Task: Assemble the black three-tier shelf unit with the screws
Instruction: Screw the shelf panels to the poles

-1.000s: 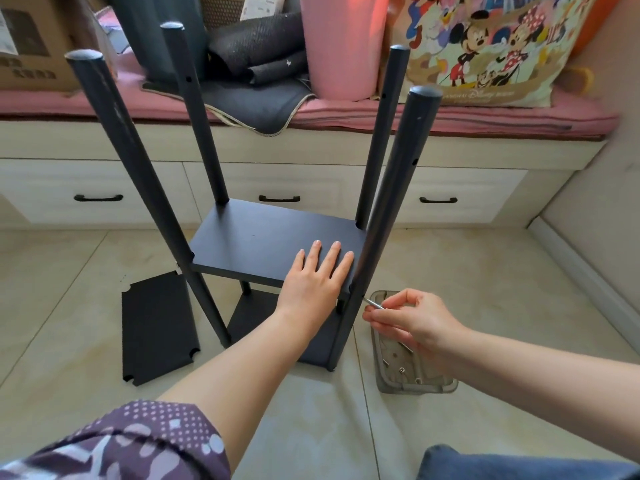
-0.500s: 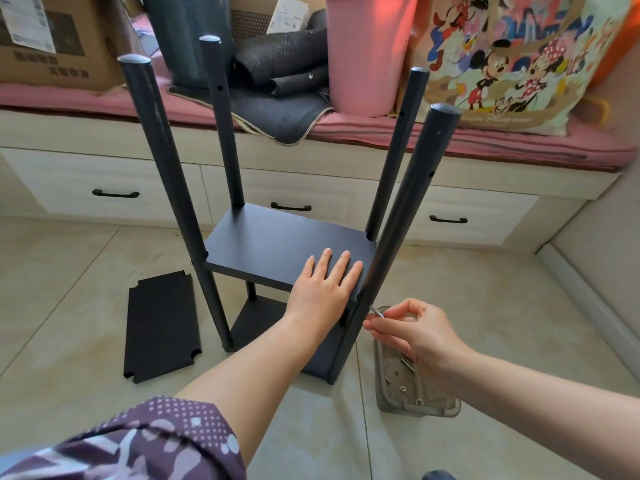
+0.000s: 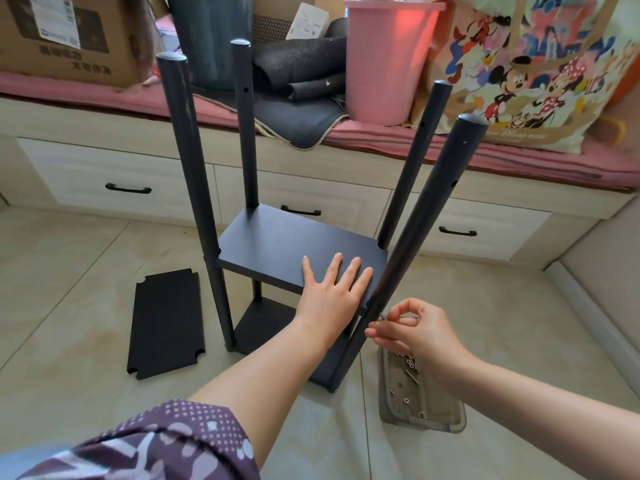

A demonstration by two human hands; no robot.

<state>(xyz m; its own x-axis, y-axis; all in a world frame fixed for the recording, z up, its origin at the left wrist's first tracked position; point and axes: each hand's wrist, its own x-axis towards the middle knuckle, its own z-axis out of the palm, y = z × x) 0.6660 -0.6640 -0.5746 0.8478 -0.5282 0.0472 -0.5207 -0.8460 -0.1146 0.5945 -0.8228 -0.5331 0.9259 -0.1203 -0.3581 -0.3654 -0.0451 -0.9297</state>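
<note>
Right hand [image 3: 412,332] pinches a half-hidden screw [image 3: 382,317] against the post [image 3: 412,251].

The right hand [image 3: 415,332] hides most of the screw [image 3: 382,317]; the tray [image 3: 422,419] contents are too small to identify; the cardboard box [image 3: 69,32] is cropped.

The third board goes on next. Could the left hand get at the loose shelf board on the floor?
Probably yes: the left hand lies flat on the middle shelf, and bare floor surrounds the loose shelf board.
</note>
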